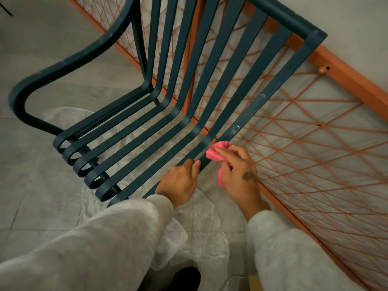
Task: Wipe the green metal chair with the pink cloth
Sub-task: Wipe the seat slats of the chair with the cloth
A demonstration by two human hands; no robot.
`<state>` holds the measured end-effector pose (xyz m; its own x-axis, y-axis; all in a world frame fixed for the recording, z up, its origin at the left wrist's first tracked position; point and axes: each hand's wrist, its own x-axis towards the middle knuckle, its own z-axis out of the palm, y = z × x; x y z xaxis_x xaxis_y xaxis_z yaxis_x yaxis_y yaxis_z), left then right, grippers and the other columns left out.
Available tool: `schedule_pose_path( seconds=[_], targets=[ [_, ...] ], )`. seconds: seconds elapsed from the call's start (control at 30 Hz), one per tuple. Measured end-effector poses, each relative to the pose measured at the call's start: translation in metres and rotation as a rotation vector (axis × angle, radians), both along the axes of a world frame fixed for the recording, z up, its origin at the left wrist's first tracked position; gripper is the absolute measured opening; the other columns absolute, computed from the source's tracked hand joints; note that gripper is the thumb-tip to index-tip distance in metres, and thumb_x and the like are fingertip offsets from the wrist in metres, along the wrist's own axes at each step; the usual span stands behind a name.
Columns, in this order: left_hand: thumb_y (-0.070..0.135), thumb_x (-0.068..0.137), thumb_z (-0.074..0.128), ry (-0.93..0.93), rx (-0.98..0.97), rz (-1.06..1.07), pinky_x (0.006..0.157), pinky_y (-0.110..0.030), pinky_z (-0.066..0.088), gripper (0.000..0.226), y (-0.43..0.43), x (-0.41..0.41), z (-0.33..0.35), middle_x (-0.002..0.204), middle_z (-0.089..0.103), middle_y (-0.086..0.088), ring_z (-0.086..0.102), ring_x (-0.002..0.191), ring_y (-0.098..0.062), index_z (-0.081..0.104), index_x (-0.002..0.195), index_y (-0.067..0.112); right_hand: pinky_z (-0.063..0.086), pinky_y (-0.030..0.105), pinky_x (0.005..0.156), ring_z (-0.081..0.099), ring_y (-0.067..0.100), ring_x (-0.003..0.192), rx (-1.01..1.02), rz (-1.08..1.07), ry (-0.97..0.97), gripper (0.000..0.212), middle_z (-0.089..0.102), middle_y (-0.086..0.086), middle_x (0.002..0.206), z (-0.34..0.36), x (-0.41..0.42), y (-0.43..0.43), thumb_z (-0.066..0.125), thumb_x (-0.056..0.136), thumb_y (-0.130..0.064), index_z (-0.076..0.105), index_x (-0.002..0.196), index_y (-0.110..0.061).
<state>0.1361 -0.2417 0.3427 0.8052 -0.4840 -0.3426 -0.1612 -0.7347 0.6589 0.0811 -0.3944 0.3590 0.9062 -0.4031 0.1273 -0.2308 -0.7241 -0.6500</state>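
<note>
green metal chair (291, 21) seen from above, stood on a clear plastic sheet (201, 219) over grey tile floor (31, 164), back close to an orange frame w/ string netting (315, 143). pink cloth (216, 152) bunched in right hand (239, 175), fingers curled round it & pinching it, pressed onto outermost right slat (247, 114) at the seat-to-back bend. left hand (180, 181) gripping the next slat over, fingers curled close together over its edge, thumb alongside; prob. steadying the chair. pale sleeves (105, 238) on both arms.

progress, as a guess: partway at most. pale smears (260, 97) on that outer slat above the cloth, so upper run of it not yet wiped clean. faint marks on far armrest (63, 66) too. dark & even on the other slats, but can't tell wiped vs untouched. front curls of seat, top rail, legs: no sign either way. left to do, likely: up the rest of the outer slat, then armrest, rail & anything missed.
</note>
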Motion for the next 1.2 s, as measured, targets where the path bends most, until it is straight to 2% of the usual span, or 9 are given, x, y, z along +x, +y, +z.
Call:
schedule_pose_path(
  seconds=[0.13, 0.27, 0.33, 0.4, 0.53, 0.77, 0.9, 1.1, 1.2],
  targets=[
    [0.048, 0.102, 0.021, 0.011, 0.001, 0.010, 0.076, -0.046, 0.053, 0.042, 0.001, 0.000, 0.000, 0.079, 0.065, -0.003, 0.062, 0.070, -0.020, 0.052, 0.098, 0.021, 0.049, 0.026, 0.093, 0.051, 0.012, 0.103, 0.014, -0.130, 0.017, 0.036, 0.054, 0.004, 0.118, 0.003, 0.019, 0.005, 0.062, 0.090, -0.009, 0.064, 0.124, -0.021],
    [0.045, 0.102, 0.022, -0.018, 0.011, 0.028, 0.072, -0.048, 0.052, 0.040, -0.001, -0.001, 0.000, 0.079, 0.066, -0.007, 0.063, 0.071, -0.027, 0.050, 0.093, 0.019, 0.032, 0.000, 0.091, 0.047, 0.006, 0.107, 0.138, -0.077, 0.076, 0.039, 0.054, 0.001, 0.123, -0.003, -0.005, 0.028, 0.059, 0.092, -0.016, 0.058, 0.131, -0.022],
    [0.045, 0.102, 0.022, -0.028, 0.013, 0.027, 0.071, -0.049, 0.052, 0.040, -0.002, -0.001, 0.000, 0.078, 0.066, -0.007, 0.063, 0.071, -0.028, 0.050, 0.092, 0.019, 0.028, -0.005, 0.086, 0.048, 0.004, 0.105, 0.136, -0.028, 0.075, 0.038, 0.057, 0.001, 0.120, -0.004, -0.010, 0.029, 0.059, 0.092, -0.016, 0.060, 0.130, -0.021],
    [0.047, 0.102, 0.020, -0.029, 0.020, 0.013, 0.073, -0.049, 0.052, 0.041, -0.002, -0.001, 0.000, 0.078, 0.065, -0.006, 0.062, 0.071, -0.027, 0.050, 0.092, 0.020, 0.030, -0.002, 0.088, 0.051, 0.007, 0.107, 0.126, -0.006, 0.109, 0.037, 0.057, -0.002, 0.120, -0.001, -0.003, 0.017, 0.059, 0.093, -0.017, 0.060, 0.129, -0.024],
    [0.049, 0.101, 0.019, -0.001, 0.013, -0.008, 0.078, -0.047, 0.053, 0.040, -0.001, -0.003, -0.001, 0.078, 0.063, -0.002, 0.061, 0.070, -0.021, 0.049, 0.095, 0.023, 0.044, 0.019, 0.093, 0.051, 0.009, 0.102, 0.092, -0.125, 0.096, 0.037, 0.053, -0.004, 0.114, 0.004, 0.018, -0.013, 0.060, 0.091, -0.013, 0.061, 0.127, -0.025],
    [0.041, 0.102, 0.024, 0.037, -0.029, 0.046, 0.074, -0.050, 0.052, 0.041, -0.012, 0.008, 0.000, 0.081, 0.066, -0.010, 0.063, 0.076, -0.031, 0.053, 0.092, 0.014, 0.038, 0.012, 0.096, 0.052, 0.007, 0.110, 0.241, -0.056, 0.160, 0.039, 0.056, -0.005, 0.124, -0.004, -0.007, 0.018, 0.058, 0.093, -0.018, 0.058, 0.132, -0.026],
    [0.038, 0.103, 0.027, 0.044, -0.095, 0.058, 0.075, -0.050, 0.052, 0.040, -0.039, 0.024, 0.007, 0.082, 0.066, -0.012, 0.063, 0.076, -0.032, 0.054, 0.093, 0.011, 0.038, -0.002, 0.080, 0.054, -0.010, 0.104, 0.417, -0.065, 0.184, 0.033, 0.061, -0.018, 0.117, 0.004, -0.007, -0.001, 0.061, 0.093, -0.027, 0.062, 0.125, -0.037],
    [0.042, 0.103, 0.025, 0.032, -0.114, 0.028, 0.076, -0.048, 0.051, 0.043, -0.076, 0.043, 0.011, 0.086, 0.068, -0.015, 0.064, 0.081, -0.034, 0.053, 0.098, 0.011, 0.038, 0.002, 0.088, 0.052, -0.014, 0.105, 0.327, -0.113, 0.044, 0.040, 0.056, -0.028, 0.110, 0.016, -0.001, -0.043, 0.062, 0.090, -0.016, 0.062, 0.119, -0.043],
    [0.042, 0.103, 0.025, -0.016, -0.119, 0.026, 0.072, -0.047, 0.050, 0.040, -0.079, 0.041, 0.006, 0.086, 0.067, -0.016, 0.063, 0.080, -0.036, 0.050, 0.097, 0.012, 0.034, -0.003, 0.082, 0.052, -0.011, 0.100, 0.263, -0.128, 0.007, 0.041, 0.057, -0.019, 0.109, 0.019, 0.009, -0.056, 0.063, 0.089, -0.013, 0.063, 0.121, -0.038]
  ],
)
